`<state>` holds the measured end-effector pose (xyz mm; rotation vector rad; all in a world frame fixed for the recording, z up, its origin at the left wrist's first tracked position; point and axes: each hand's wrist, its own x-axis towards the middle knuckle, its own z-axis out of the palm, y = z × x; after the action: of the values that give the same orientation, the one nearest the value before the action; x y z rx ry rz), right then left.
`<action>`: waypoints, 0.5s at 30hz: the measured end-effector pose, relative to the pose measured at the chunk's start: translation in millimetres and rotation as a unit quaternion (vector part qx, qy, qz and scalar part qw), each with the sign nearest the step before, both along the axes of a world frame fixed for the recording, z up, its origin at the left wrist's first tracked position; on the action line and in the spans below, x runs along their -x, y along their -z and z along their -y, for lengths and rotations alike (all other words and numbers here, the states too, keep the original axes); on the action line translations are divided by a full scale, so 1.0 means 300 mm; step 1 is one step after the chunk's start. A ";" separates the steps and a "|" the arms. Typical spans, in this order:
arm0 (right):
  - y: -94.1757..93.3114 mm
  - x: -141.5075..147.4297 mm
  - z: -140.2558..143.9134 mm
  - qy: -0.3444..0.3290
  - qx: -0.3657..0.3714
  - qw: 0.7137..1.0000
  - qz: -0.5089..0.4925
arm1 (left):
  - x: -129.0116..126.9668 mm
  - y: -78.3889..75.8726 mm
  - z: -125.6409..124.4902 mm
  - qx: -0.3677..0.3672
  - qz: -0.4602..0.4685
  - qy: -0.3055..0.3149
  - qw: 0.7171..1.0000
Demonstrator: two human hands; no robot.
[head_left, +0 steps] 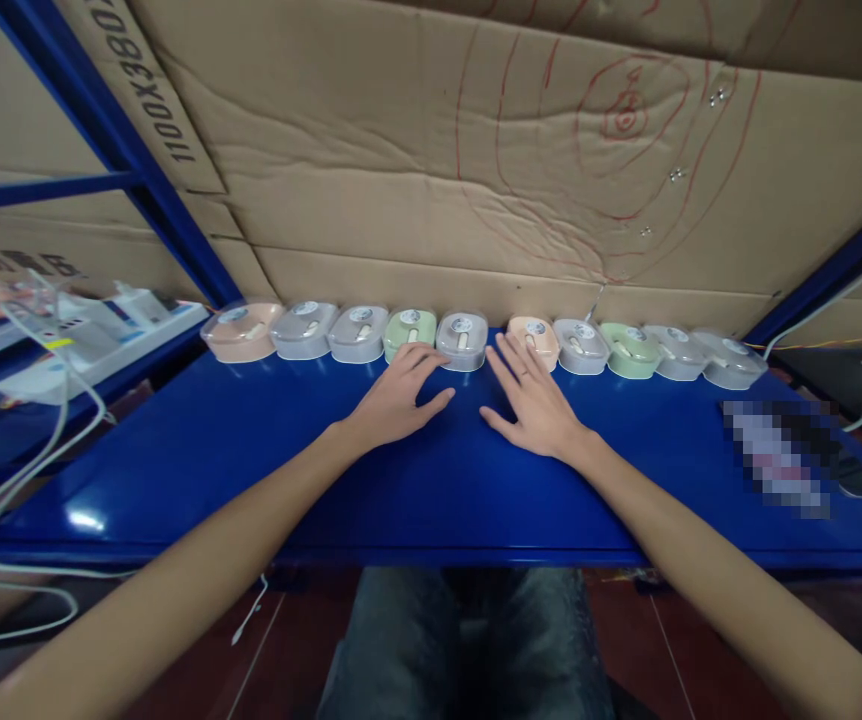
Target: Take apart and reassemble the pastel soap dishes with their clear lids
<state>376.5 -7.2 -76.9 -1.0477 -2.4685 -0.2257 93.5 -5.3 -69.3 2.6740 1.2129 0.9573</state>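
Head view: ten boxed mice (462, 340).

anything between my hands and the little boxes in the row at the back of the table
Nothing visible. The left hand reaches the green box and grey box; the right hand reaches the peach box.

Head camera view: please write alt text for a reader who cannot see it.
Two bare hands, left hand and right hand, rest flat on a blue table, fingers reaching a row of ten pastel boxed items along a cardboard wall.
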 end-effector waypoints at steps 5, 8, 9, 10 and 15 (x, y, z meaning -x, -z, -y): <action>0.009 0.043 0.026 -0.063 0.017 0.998 -0.006 | -0.006 0.011 -0.022 0.000 -0.061 -0.025 0.998; 0.013 0.042 0.023 -0.062 0.025 0.998 -0.020 | -0.008 0.012 -0.037 -0.004 -0.083 -0.017 0.996; 0.014 0.040 0.022 -0.064 0.026 0.997 -0.022 | -0.008 0.012 -0.041 -0.005 -0.088 -0.013 0.996; 0.014 0.039 0.022 -0.066 0.025 0.997 -0.023 | -0.008 0.011 -0.043 -0.007 -0.092 -0.011 0.996; 0.015 0.037 0.026 -0.056 0.009 0.998 -0.040 | -0.024 -0.002 -0.020 -0.032 -0.086 0.027 0.995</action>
<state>365.3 -15.0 -81.3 -0.9035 -2.4524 -0.1241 100.6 0.8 -68.8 2.8746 1.1486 0.7863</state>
